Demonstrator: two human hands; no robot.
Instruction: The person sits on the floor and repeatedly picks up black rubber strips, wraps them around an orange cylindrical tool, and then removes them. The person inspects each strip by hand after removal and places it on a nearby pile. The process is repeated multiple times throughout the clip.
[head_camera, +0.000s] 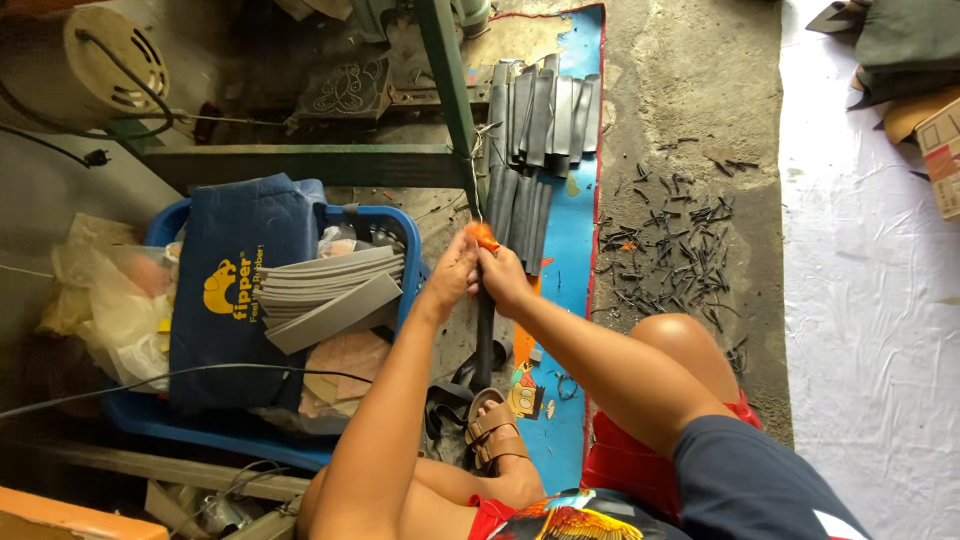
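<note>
Both hands meet over the middle of the floor: the left hand (452, 272) and the right hand (503, 278) sit side by side, touching, with their fingers curled together around the top of a long dark rubber strip (485, 340) that runs from the fingers straight down toward the person's sandalled foot (492, 432). A small orange tool (484, 236) pokes out just above the fingers, pinched between the two hands; how much of it lies hidden in the grip cannot be told. The fingers of both hands are closed, the left on the strip's upper end, the right on the strip and the orange piece beside it. Just beyond the fingertips, further from the person, lies a stack of similar dark rubber strips (540, 130) laid lengthwise on a blue mat (575, 250), with a green metal post (450, 90) rising just to the left of the fingers. To the right of the fingers, well apart, dark rubber offcuts (680, 240) are scattered over the bare concrete floor (690, 80), and past them a white sheet (870, 300) covers the ground. To the left of the fingers, near the left forearm, stands a blue plastic basket (400, 225) holding a bundle of grey curved strips (330, 290) and a dark blue cloth bag (230, 290) draped over its rim. Below the fingers, toward the person, the strip's lower end bends by the sandal, beside the bent right knee (685, 345).
</note>
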